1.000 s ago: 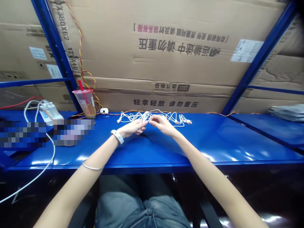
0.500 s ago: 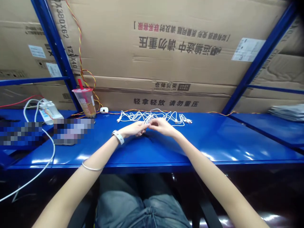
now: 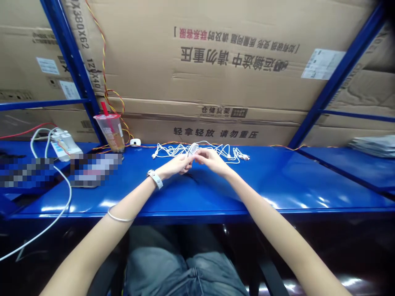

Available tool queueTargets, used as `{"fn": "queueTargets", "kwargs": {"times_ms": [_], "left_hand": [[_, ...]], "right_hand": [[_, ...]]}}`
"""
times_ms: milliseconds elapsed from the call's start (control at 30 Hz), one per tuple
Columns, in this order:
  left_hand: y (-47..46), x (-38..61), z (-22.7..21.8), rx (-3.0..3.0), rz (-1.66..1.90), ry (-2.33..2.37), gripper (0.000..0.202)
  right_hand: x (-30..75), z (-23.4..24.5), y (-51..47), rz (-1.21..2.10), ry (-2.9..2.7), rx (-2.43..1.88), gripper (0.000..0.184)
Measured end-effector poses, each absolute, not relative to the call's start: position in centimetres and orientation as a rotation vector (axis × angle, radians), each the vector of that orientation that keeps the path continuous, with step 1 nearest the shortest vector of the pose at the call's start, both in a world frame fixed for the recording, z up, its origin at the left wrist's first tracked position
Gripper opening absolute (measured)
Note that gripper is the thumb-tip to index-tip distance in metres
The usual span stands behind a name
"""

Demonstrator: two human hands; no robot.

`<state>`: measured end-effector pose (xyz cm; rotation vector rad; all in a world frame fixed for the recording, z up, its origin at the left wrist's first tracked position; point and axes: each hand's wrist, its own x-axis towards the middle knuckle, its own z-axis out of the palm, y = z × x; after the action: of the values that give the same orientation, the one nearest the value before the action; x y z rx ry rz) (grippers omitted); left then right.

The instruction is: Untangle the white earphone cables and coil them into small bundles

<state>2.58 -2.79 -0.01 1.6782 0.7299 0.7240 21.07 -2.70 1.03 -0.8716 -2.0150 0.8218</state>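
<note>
My left hand (image 3: 177, 165) and my right hand (image 3: 212, 160) meet over the blue metal table (image 3: 277, 185), fingertips pinched together on a small bundle of white cable (image 3: 193, 149). Behind the hands, more white cables (image 3: 225, 153) lie spread in loose loops near the table's back edge. A white watch sits on my left wrist and a thin bangle on the forearm.
A plastic drink cup (image 3: 112, 132) with a red straw stands at the back left by a blue rack post (image 3: 74, 70). A white power strip (image 3: 63, 144) with a thick white cord lies far left. Cardboard boxes (image 3: 234, 65) wall the back. Stacked papers (image 3: 373, 146) rest far right.
Both hands have stayed together on the cable bundle, dipping slightly and then lifting it a little toward the back of the table; the fingers have shifted on it.
</note>
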Motion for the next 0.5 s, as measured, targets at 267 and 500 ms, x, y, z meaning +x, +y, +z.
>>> {"fn": "queueTargets", "kwargs": {"times_ms": [267, 500], "left_hand": [[-3.19, 2.55, 0.1, 1.837, 0.649, 0.773, 0.053], [-3.3, 2.73, -0.12, 1.799, 0.636, 0.804, 0.05]], "right_hand": [[22.12, 1.58, -3.31, 1.458, -1.864, -0.87, 0.031], [21.91, 1.37, -3.35, 1.57, -1.786, -0.94, 0.031]]}}
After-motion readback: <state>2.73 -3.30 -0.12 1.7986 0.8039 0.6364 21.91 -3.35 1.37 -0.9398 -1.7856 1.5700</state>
